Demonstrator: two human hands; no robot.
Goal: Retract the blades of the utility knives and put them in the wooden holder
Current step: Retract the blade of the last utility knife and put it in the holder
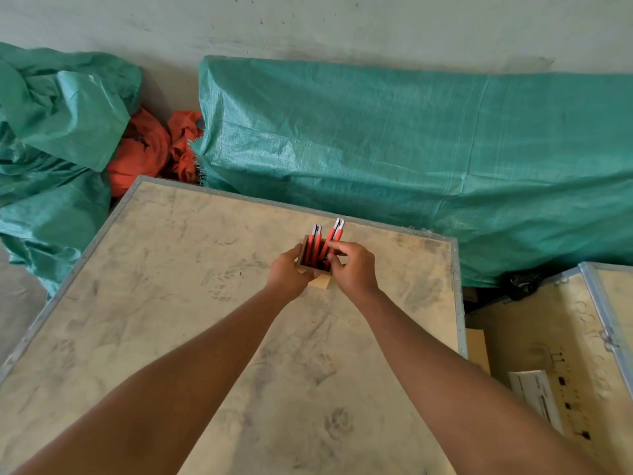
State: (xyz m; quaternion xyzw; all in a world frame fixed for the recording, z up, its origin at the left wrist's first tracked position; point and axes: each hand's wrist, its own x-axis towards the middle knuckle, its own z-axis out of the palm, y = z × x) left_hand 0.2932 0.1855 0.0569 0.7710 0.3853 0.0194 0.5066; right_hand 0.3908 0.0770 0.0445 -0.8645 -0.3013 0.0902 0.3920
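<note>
At centre frame the wooden holder [310, 265] stands on the tabletop [205, 303], steadied by the left hand [287, 272]. The right hand [349, 265] pinches a red utility knife [334, 234], apparently seating the last. Next: release gently. Blade tips sit hidden inside the holder.
</note>
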